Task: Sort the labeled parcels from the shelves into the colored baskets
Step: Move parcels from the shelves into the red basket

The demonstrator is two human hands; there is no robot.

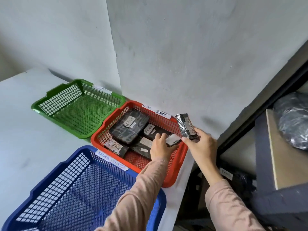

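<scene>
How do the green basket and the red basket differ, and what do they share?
The green basket is empty; the red basket holds several black RETURN parcels. The left hand reaches into the red basket, gripping a white-labelled parcel; no hand is at the green one. The red basket's tags read RETURN and OVERDUE; the green basket's tag is unreadable. Both are mesh baskets on the white table.

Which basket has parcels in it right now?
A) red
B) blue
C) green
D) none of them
A: the red basket has several black-wrapped RETURN parcels lying in it, while the green basket and the blue basket show only bare mesh.
</scene>
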